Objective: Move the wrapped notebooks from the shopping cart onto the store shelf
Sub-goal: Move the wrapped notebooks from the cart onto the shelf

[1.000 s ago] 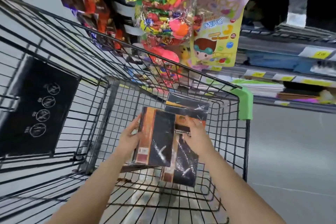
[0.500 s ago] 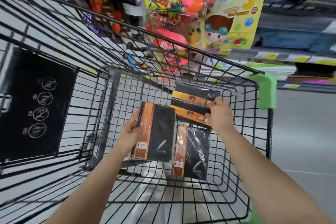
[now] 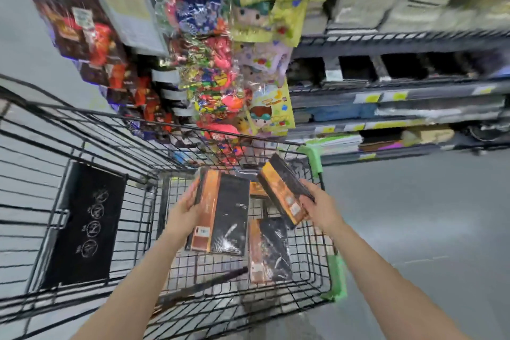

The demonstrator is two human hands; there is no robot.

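Observation:
My left hand (image 3: 184,208) grips the left edge of a wrapped black-and-orange notebook (image 3: 223,215) held above the black wire shopping cart (image 3: 110,124). My right hand (image 3: 317,203) holds a second wrapped notebook pack (image 3: 284,190), tilted and lifted near the cart's right rim. Another wrapped notebook (image 3: 269,250) lies on the cart floor, and part of one more shows behind it. The store shelf (image 3: 400,94) with stacked paper goods stands to the upper right.
Bags of colourful toys and sweets (image 3: 215,69) hang at the shelf's end beyond the cart. A black child-seat flap (image 3: 82,223) sits at the cart's left. Green corner guards (image 3: 314,159) mark the cart's right side. Grey floor (image 3: 414,215) lies between cart and shelf.
My right hand has lifted the far notebook pack up and to the right, tilting it. My left hand has raised its notebook slightly. The view has tipped up toward the shelves.

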